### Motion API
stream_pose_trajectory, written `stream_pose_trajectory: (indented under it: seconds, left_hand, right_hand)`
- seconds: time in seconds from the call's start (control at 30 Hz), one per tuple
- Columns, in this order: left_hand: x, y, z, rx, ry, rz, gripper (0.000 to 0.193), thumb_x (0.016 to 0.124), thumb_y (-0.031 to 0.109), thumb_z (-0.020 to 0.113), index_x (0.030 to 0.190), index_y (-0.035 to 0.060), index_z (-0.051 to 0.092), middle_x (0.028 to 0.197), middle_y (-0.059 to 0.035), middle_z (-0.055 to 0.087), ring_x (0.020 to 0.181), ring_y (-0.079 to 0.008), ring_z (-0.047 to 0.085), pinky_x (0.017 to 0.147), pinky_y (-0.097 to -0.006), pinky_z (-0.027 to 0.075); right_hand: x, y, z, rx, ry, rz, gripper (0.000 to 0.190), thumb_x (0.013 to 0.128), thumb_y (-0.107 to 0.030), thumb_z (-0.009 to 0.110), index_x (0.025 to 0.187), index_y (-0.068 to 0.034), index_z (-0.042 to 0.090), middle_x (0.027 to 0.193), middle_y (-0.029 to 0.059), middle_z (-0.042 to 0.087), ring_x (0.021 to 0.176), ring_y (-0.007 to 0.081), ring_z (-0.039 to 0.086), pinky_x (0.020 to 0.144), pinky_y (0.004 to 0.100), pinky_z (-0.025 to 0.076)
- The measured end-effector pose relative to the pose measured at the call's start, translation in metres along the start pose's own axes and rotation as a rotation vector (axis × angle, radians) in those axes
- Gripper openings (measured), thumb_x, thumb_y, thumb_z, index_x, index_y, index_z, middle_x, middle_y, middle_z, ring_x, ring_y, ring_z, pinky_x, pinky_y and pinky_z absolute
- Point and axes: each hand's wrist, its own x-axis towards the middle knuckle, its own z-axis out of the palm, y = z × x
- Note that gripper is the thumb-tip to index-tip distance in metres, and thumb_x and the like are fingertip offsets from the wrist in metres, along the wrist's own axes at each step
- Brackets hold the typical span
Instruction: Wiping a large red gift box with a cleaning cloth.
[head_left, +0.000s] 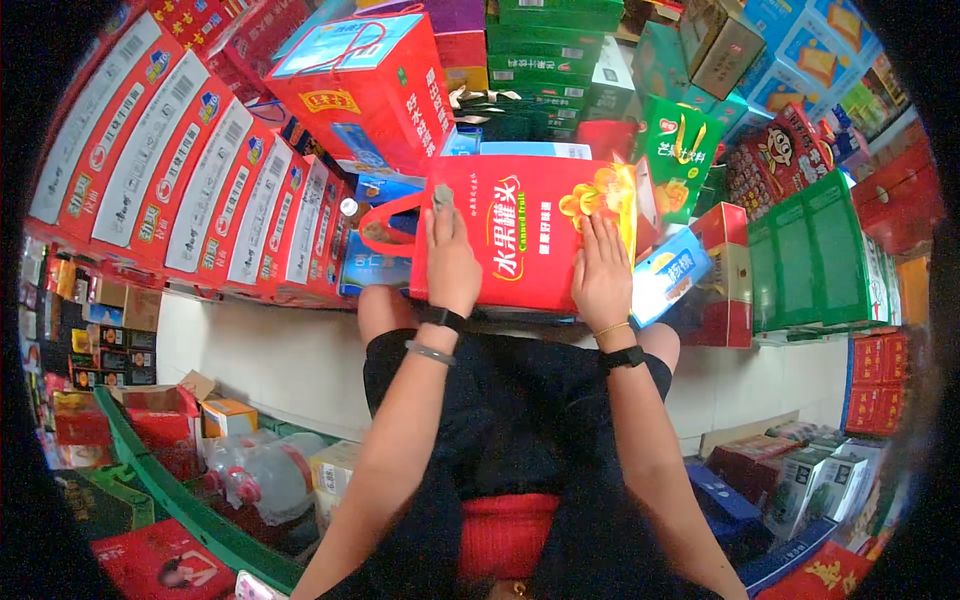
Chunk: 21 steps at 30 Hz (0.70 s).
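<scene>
A red canned-fruit gift bag (540, 270) with printed yellow fruit lies flat before me, above my knees. My left hand (450, 262) rests palm down on its left part, fingers extended, beside a grey smudge-like patch. The bag's red handle (386, 225) loops out to the left. On the right part, just below the printed fruit, my right hand (604, 262) lies flat with its fingers close together. Neither hand grips the bag. What lies under the bag is mostly hidden.
Noodle cartons (191, 165) line the left. A tall red gift box (367, 97) stands behind the bag, near stacked green cartons (547, 52). To the right are a green drink bag (675, 150), a blue box (667, 274) and green boxes (795, 262). Empty plastic bottles (274, 472) lie lower left.
</scene>
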Motion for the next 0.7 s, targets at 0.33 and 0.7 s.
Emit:
stream_pose_trajectory:
  seconds: [0.33,0.7]
  left_hand:
    - [-0.042,0.115,0.037,-0.369,-0.168,0.272,0.056,0.084,-0.008,0.047,0.14,-0.0071,0.046,0.151,-0.0223,0.039,0.145,-0.0429,0.027,0.121,-0.0462,0.025]
    - [0.006,-0.012,-0.005,-0.031,-0.022,0.045,0.063,0.082,-0.009,0.051,0.145,-0.0052,0.041,0.154,-0.0231,0.033,0.144,-0.0457,0.027,0.12,-0.0465,0.027]
  right_hand:
    - [-0.003,0.01,-0.003,0.064,-0.005,-0.01,0.049,0.096,-0.016,0.049,0.142,-0.001,0.048,0.147,0.0182,0.049,0.138,0.0325,0.044,0.116,0.0444,0.031]
    - [-0.001,0.005,-0.001,0.034,-0.002,0.002,0.049,0.096,-0.015,0.049,0.143,-0.002,0.047,0.146,0.0183,0.049,0.138,0.0333,0.044,0.117,0.0443,0.031]
